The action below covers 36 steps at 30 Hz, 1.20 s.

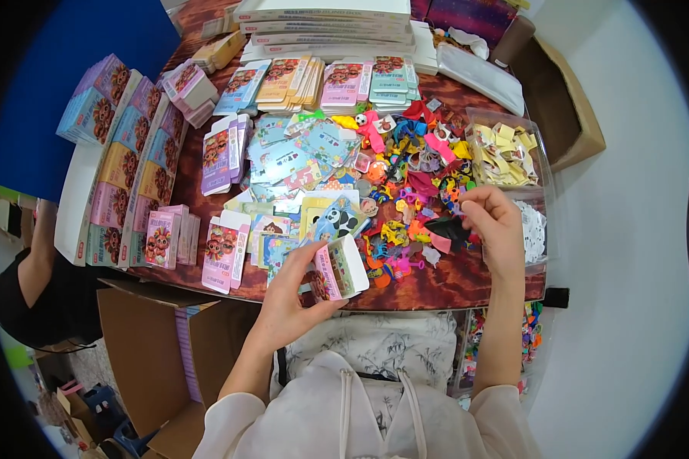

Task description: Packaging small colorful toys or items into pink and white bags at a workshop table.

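My left hand [289,298] grips a small pink cardboard box [331,277] near the table's front edge. Its white top flap stands open, and patterned cards or paper show inside. My right hand [491,222] hovers over the right side of a heap of small colourful plastic toys [417,180], thumb and fingers pinched together. A dark, pointed piece [447,228] lies by those fingertips; whether they hold it or something smaller I cannot make out. Printed cards [302,153] are spread left of the toys, with a panda card [341,219] just beyond the box.
Trays of small pastel boxes [122,164] line the left. Flat box stacks [283,80] stand at the back before white cartons [325,30]. Right, a clear bin [505,153] holds yellow paper pieces, beside white bits [530,229]. An open cardboard carton [149,344] sits below, near another person's arm [38,264].
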Each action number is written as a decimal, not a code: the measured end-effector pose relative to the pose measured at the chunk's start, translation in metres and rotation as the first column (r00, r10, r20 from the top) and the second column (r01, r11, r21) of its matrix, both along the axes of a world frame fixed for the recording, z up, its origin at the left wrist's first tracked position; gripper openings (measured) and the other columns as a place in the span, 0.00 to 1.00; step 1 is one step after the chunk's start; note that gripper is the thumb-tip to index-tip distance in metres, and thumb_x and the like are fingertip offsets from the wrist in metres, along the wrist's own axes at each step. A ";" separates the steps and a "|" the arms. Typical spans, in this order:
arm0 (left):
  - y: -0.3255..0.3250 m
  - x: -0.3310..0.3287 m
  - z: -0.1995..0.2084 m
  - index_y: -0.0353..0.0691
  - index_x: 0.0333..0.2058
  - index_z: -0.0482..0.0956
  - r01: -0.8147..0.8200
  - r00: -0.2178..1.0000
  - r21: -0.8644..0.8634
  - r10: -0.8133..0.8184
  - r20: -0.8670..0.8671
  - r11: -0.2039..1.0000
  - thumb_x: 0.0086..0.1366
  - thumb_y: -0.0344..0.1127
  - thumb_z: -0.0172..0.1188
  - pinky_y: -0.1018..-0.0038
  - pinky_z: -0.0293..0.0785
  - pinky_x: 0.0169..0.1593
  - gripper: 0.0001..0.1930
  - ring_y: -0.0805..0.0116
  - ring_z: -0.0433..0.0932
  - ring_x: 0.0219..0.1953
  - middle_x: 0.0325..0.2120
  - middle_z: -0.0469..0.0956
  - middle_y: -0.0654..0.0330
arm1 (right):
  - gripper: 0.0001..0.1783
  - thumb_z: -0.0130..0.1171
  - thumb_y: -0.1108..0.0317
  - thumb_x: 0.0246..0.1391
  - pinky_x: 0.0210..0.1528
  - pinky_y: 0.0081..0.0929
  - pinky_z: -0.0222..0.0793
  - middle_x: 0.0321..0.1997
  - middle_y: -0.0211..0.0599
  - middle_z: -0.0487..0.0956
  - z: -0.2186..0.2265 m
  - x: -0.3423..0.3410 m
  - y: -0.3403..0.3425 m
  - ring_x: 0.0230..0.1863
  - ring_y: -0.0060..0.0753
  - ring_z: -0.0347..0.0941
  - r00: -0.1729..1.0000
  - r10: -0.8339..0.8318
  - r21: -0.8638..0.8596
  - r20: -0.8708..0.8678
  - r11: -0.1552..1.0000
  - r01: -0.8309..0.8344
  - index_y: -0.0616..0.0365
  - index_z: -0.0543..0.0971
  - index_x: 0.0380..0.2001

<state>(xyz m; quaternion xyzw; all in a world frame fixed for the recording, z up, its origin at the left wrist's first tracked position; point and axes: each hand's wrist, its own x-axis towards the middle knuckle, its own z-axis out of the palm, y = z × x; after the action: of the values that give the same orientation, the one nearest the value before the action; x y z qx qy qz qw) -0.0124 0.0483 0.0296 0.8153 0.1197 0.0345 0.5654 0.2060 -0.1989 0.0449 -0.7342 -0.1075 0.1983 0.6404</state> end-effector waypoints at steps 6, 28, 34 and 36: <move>-0.001 -0.003 -0.003 0.40 0.65 0.65 -0.033 0.999 -0.028 0.033 -0.005 0.999 0.51 0.30 0.76 0.66 0.78 0.55 0.42 0.59 0.76 0.57 0.58 0.70 0.54 | 0.07 0.57 0.77 0.62 0.37 0.16 0.67 0.33 0.26 0.78 0.002 0.001 -0.005 0.30 0.15 0.70 0.997 0.050 0.251 -0.052 0.967 -0.035 0.63 0.78 0.43; -0.004 -0.005 -0.004 0.38 0.63 0.65 -0.023 1.000 0.052 0.022 0.017 0.998 0.52 0.30 0.74 0.65 0.76 0.55 0.40 0.54 0.74 0.56 0.55 0.72 0.50 | 0.08 0.67 0.75 0.51 0.29 0.29 0.67 0.27 0.36 0.73 -0.047 -0.051 0.037 0.25 0.29 0.72 0.839 0.257 -0.437 0.479 0.899 -0.026 0.61 0.77 0.33; -0.013 0.005 -0.005 0.35 0.61 0.67 -0.051 0.992 0.455 -0.006 0.123 0.889 0.48 0.29 0.74 0.60 0.72 0.57 0.40 0.46 0.73 0.56 0.55 0.73 0.46 | 0.05 0.64 0.79 0.55 0.27 0.15 0.59 0.26 0.22 0.74 -0.005 -0.047 0.025 0.23 0.09 0.63 0.989 0.118 -0.076 0.084 0.991 -0.111 0.61 0.76 0.30; -0.017 0.009 -0.006 0.35 0.60 0.67 -0.041 0.993 0.452 -0.016 0.121 0.891 0.47 0.29 0.74 0.59 0.72 0.57 0.40 0.45 0.72 0.56 0.55 0.73 0.46 | 0.05 0.64 0.79 0.55 0.26 0.13 0.58 0.27 0.19 0.75 0.016 -0.055 0.029 0.23 0.06 0.62 0.960 0.219 0.067 -0.176 0.975 -0.211 0.60 0.77 0.30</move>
<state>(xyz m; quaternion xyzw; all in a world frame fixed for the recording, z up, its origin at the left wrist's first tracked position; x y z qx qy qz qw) -0.0034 0.0315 0.0231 0.9203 0.0791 0.1147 0.3657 0.1512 -0.1703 0.0612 -0.6816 -0.1321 0.3304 0.6393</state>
